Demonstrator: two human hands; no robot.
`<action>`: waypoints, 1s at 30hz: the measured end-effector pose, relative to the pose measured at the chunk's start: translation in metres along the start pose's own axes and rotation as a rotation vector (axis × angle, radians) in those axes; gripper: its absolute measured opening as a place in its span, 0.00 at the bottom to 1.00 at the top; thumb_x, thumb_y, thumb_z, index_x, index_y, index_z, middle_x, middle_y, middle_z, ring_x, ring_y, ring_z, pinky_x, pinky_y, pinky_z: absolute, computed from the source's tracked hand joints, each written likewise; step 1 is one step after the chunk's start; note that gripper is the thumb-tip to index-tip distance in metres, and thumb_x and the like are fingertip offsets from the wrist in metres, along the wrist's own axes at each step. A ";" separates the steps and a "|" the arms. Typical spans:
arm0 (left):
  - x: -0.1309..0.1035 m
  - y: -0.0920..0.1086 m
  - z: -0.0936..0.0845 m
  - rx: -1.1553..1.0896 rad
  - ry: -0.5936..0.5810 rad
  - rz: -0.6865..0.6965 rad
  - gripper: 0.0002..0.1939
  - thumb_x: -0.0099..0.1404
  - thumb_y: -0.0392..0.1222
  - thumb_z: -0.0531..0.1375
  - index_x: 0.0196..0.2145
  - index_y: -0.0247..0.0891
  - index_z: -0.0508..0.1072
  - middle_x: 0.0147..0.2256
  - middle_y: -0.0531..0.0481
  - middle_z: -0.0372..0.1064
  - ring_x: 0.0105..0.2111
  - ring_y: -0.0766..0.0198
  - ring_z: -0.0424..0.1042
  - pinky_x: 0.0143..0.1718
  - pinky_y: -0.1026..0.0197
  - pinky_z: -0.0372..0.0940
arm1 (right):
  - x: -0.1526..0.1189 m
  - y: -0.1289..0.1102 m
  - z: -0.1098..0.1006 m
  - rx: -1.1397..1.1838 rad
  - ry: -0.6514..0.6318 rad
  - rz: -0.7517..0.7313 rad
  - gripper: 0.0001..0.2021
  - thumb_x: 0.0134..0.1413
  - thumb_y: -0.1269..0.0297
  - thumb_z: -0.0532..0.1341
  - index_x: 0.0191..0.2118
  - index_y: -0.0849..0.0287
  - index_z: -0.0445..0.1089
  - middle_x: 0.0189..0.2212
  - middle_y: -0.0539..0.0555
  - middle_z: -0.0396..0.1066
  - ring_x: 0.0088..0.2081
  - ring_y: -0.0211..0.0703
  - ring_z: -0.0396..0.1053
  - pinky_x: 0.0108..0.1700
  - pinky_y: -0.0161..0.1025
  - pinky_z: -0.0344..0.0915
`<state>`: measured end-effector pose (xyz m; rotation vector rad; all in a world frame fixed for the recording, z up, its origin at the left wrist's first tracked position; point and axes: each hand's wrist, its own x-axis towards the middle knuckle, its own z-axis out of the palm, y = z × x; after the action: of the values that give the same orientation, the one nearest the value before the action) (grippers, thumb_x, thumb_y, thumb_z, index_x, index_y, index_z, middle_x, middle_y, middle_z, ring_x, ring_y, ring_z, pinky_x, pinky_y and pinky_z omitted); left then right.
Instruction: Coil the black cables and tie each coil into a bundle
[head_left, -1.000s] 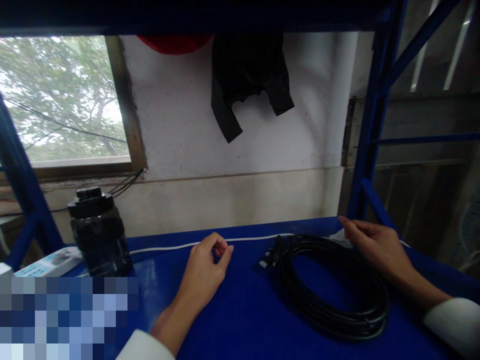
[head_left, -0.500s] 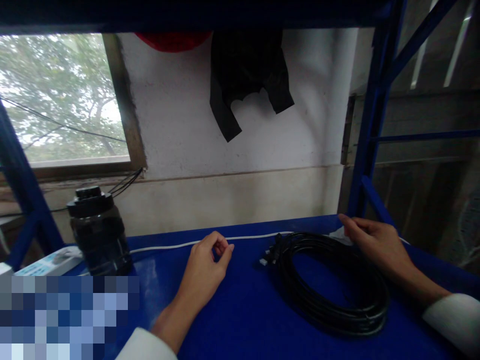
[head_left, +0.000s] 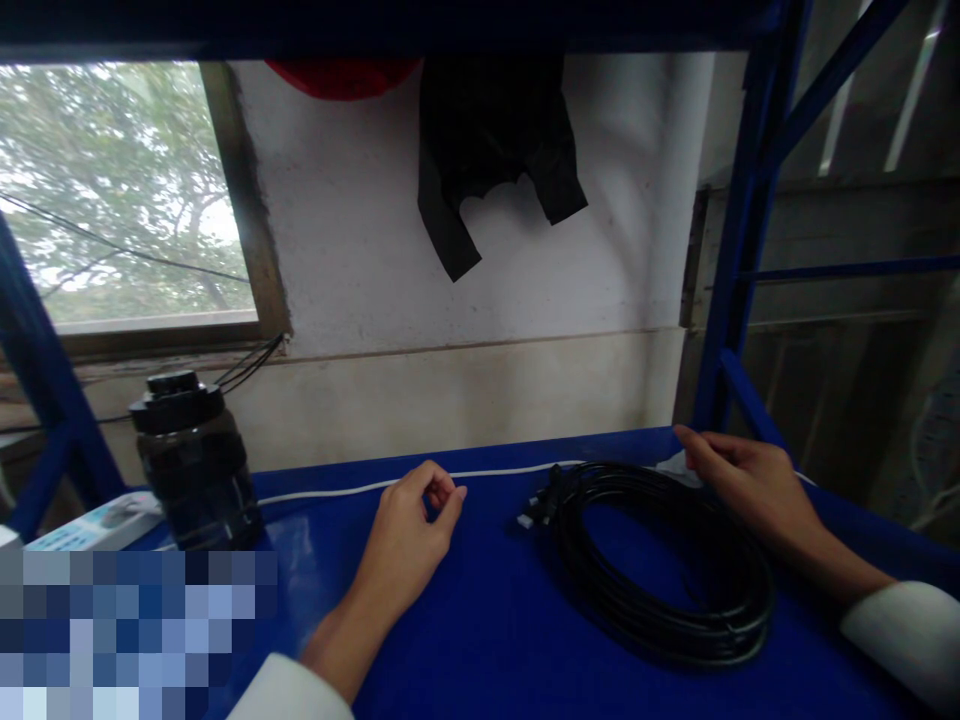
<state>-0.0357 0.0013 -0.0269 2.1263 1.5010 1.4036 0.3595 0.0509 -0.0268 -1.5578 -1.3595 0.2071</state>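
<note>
"Where is the coiled black cable (head_left: 675,632) placed?"
"It is laid flat on the blue shelf (head_left: 450,650), just beside the right hand (head_left: 757,490)."
"Is anything gripped?"
"By the left hand (head_left: 411,525), loosely curled, thumb near fingertips, nothing is held; whether anything is pinched by the half-bent right hand cannot be told."
</note>
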 end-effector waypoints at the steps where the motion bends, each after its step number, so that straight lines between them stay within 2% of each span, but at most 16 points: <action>1: 0.000 0.000 0.000 0.001 -0.002 0.001 0.09 0.69 0.45 0.61 0.31 0.40 0.72 0.27 0.53 0.72 0.27 0.64 0.68 0.32 0.61 0.59 | 0.000 -0.001 0.000 -0.001 -0.001 0.006 0.32 0.53 0.31 0.57 0.24 0.60 0.71 0.15 0.50 0.59 0.21 0.42 0.57 0.25 0.38 0.53; 10: 0.000 -0.001 0.001 -0.001 -0.003 0.001 0.10 0.69 0.45 0.61 0.31 0.40 0.72 0.26 0.54 0.71 0.27 0.64 0.68 0.31 0.61 0.59 | -0.002 -0.004 -0.002 0.010 -0.017 -0.021 0.33 0.54 0.31 0.57 0.24 0.61 0.71 0.15 0.49 0.58 0.20 0.40 0.56 0.25 0.38 0.51; 22: 0.001 0.001 0.000 0.015 -0.020 -0.009 0.10 0.69 0.45 0.61 0.31 0.40 0.72 0.26 0.54 0.71 0.27 0.64 0.68 0.32 0.61 0.59 | 0.004 0.009 0.002 0.006 0.005 -0.036 0.33 0.55 0.30 0.56 0.23 0.59 0.70 0.15 0.49 0.57 0.21 0.41 0.56 0.24 0.38 0.51; 30: 0.000 -0.001 0.001 0.014 -0.016 0.003 0.10 0.69 0.45 0.61 0.31 0.40 0.72 0.27 0.54 0.71 0.27 0.64 0.68 0.32 0.61 0.59 | 0.002 0.004 0.002 0.017 0.003 -0.030 0.33 0.53 0.29 0.56 0.23 0.59 0.70 0.15 0.49 0.57 0.20 0.41 0.55 0.23 0.38 0.50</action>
<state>-0.0353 0.0023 -0.0275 2.1433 1.5069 1.3780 0.3617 0.0546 -0.0298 -1.5222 -1.3746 0.1965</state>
